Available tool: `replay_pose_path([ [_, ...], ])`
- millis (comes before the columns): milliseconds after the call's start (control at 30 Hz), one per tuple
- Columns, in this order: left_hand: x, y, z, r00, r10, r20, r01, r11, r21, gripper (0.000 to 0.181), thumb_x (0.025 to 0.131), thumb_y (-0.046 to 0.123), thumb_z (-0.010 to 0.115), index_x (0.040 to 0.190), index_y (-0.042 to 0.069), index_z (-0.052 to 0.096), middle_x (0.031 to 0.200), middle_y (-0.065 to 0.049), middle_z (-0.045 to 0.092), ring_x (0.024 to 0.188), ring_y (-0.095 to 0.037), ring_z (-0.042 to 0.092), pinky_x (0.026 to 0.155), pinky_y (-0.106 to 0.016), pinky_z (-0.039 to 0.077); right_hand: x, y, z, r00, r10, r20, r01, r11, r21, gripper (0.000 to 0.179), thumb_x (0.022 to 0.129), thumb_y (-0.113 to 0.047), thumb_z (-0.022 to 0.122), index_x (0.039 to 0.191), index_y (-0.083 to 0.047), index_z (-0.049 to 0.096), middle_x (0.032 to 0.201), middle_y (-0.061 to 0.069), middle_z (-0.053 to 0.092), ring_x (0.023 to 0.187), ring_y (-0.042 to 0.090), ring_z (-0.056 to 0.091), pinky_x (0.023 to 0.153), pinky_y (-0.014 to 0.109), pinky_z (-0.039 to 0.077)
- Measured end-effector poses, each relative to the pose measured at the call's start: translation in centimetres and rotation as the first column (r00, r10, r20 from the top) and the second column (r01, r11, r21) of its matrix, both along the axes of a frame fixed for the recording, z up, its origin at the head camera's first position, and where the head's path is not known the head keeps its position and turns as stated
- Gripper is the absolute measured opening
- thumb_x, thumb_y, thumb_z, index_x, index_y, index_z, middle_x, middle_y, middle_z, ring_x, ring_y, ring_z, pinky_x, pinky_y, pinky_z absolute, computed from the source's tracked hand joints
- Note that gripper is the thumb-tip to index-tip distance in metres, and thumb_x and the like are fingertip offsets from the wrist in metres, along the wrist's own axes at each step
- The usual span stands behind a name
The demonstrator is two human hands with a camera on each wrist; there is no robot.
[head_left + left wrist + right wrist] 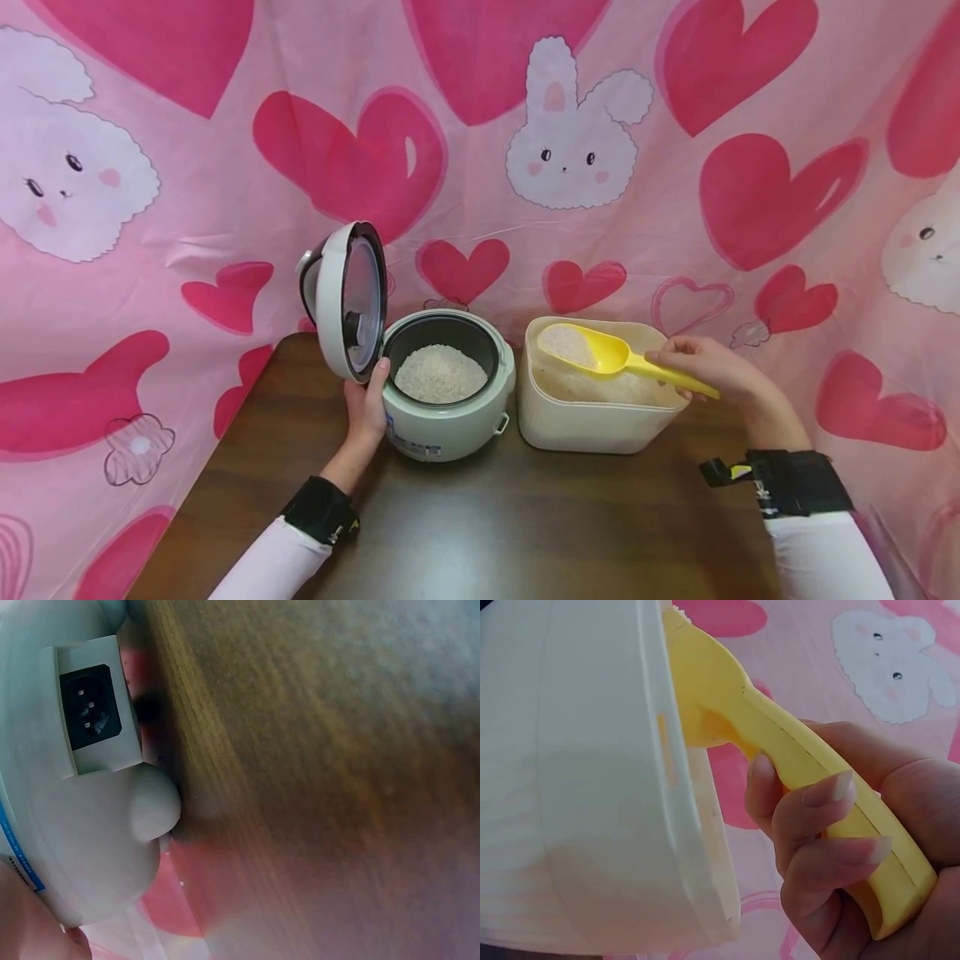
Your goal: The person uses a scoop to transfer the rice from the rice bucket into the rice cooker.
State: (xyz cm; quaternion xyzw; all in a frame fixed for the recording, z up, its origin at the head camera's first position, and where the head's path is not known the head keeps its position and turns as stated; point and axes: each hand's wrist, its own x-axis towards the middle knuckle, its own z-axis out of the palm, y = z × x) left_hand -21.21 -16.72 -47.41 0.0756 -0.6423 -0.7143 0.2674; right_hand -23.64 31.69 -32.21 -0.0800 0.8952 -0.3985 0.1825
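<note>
While the right hand (705, 367) grips the yellow plastic scoop (613, 356) of white rice (567, 344) over the cream ribbed tub (581, 427), holding it level likely avoids spills — left hand (366, 412) touches the pale-green round rice cooker (457, 429), grip unclear — and the cooker's blue-marked label (414, 448) is too small to read.

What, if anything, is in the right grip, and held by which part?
The right grip holds the yellow rice scoop by its handle.
</note>
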Motion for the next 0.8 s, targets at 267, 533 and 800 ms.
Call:
replay_pose_path([
  [267,0.1,-0.1,0.1,1.000,0.000,-0.001,0.000,1.000,0.006,0.050,0.099,0.018,0.058,0.142,-0.007,0.053,0.142,-0.026,0.059,0.115,-0.001,0.056,0.107,-0.021,0.038,0.0,-1.0,0.6,1.000,0.028,-0.008,-0.028,0.997,-0.070,0.037,0.103,-0.036,0.063,0.106,0.001,0.060,0.077,0.017,0.063,0.055,0.029,0.057,0.052,0.029,0.050],
  [533,0.0,-0.2,0.3,1.000,-0.009,-0.005,0.009,1.000,0.001,0.049,0.100,0.019,0.058,0.142,-0.005,0.053,0.142,-0.025,0.059,0.115,-0.002,0.056,0.108,-0.022,0.039,0.2,-4.4,2.7,0.997,0.073,-0.018,-0.074,0.995,-0.062,0.037,0.101,-0.034,0.066,0.112,0.001,0.060,0.085,0.012,0.066,0.058,0.025,0.057,0.052,0.028,0.048],
  [800,0.0,0.0,0.2,1.000,-0.009,0.013,0.009,1.000,0.005,0.048,0.100,0.019,0.057,0.143,-0.005,0.054,0.143,-0.024,0.059,0.116,-0.002,0.056,0.109,-0.023,0.038,0.0,-8.9,3.9,0.987,0.163,0.004,-0.163,0.984,-0.070,0.033,0.100,-0.029,0.068,0.113,0.001,0.061,0.085,0.012,0.066,0.054,0.022,0.055,0.050,0.026,0.047],
])
